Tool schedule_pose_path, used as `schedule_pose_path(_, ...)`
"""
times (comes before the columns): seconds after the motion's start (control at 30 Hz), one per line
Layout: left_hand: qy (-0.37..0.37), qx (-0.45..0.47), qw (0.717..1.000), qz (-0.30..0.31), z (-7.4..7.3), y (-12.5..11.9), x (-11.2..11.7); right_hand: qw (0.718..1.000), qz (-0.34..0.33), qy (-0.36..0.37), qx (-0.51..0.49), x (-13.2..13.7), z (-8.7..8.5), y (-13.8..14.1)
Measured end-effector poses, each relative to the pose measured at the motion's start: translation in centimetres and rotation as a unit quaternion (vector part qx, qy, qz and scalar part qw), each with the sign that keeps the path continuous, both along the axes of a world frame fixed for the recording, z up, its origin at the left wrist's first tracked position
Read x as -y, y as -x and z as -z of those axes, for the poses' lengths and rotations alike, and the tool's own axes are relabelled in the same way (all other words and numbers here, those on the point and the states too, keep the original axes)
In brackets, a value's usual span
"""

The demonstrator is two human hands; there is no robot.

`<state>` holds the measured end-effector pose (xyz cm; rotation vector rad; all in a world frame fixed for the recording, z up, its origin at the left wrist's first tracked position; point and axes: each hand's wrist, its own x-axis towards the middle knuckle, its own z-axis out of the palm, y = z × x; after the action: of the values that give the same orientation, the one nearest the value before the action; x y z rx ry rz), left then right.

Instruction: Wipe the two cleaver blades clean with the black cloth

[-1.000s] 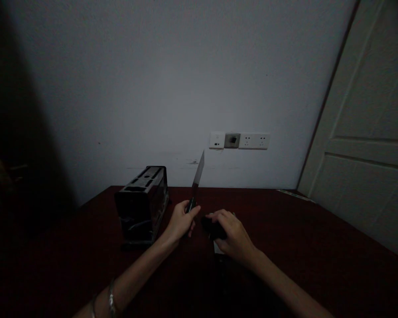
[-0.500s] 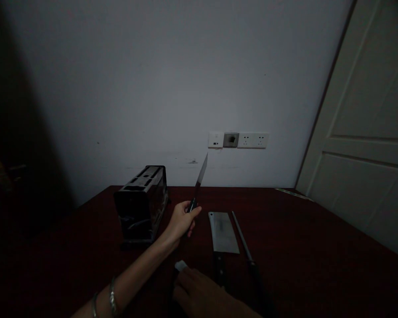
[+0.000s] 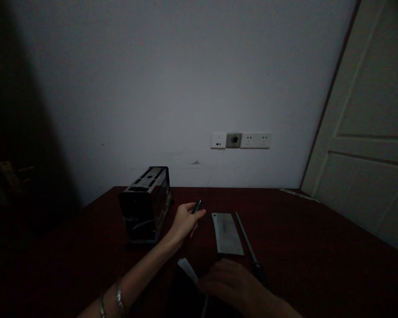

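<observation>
My left hand (image 3: 185, 223) is closed around the dark handle of a knife (image 3: 197, 206), above the table. The blade points away and shows only as a faint thin line. Low in the view, my right hand (image 3: 234, 282) has its fingers curled, beside a pale strip (image 3: 187, 270) on a dark object whose kind I cannot make out. What the right fingers grip is hidden. Just beyond that hand lies a cleaver (image 3: 228, 234), its handle covered by the hand. To the cleaver's right is a sharpening steel (image 3: 247, 238) with a dark handle.
A black and grey knife block (image 3: 145, 205) with slots on top stands on the dark red table (image 3: 301, 238) at the left. Behind it rises a wall with sockets (image 3: 256, 140). A white door (image 3: 368, 154) is on the right.
The knife in my left hand has turned, so its blade shows nearly edge-on. My right hand has moved right, over the cleaver's handle, and more of the pale strip shows.
</observation>
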<state>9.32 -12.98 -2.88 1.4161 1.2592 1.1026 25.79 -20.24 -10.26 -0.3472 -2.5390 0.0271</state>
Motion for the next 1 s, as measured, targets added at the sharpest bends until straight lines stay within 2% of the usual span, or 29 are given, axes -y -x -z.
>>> schedule_pose_path(0.07, -0.003, 0.004, 1.0, 0.001, -0.1, 0.1, -0.1, 0.991, 0.102, -0.012, -0.08, -0.5, -0.6, -4.7)
schedule_pose_path(0.13, -0.002, 0.016, 1.0, 0.007, -0.1, 0.3, -0.2, 0.963, 0.225, -0.004, -0.148, -1.5, -0.5, -9.5)
schedule_pose_path(0.23, 0.0, 0.052, 0.998, 0.021, -0.3, 0.4, -0.2, 0.906, 0.352, 0.115, -0.204, -3.2, 1.0, -15.1)
schedule_pose_path(0.33, 0.002, 0.074, 0.997, 0.026, -1.0, 0.4, 0.4, 0.855, 0.41, 0.209, -0.24, -4.5, 2.6, -18.1)
schedule_pose_path(0.43, 0.005, 0.054, 0.998, 0.029, -2.8, 0.5, 1.4, 0.825, 0.42, 0.269, -0.267, -5.1, 3.6, -19.2)
schedule_pose_path(0.6, -0.06, -0.046, 0.994, 0.074, -7.7, 1.4, 2.1, 0.805, 0.403, 0.317, -0.3, -5.3, 4.1, -19.8)
schedule_pose_path(0.77, -0.083, -0.195, 0.977, 0.027, -14.0, 2.8, 2.5, 0.766, 0.382, 0.363, -0.369, -5.7, 4.7, -20.5)
schedule_pose_path(0.87, -0.117, -0.27, 0.955, 0.039, -18.3, 3.5, 2.7, 0.743, 0.373, 0.392, -0.395, -6.0, 5.1, -20.9)
schedule_pose_path(1.0, -0.162, -0.378, 0.91, 0.053, -23.9, 4.2, 2.4, 0.724, 0.378, 0.396, -0.42, -6.2, 5.3, -21.4)
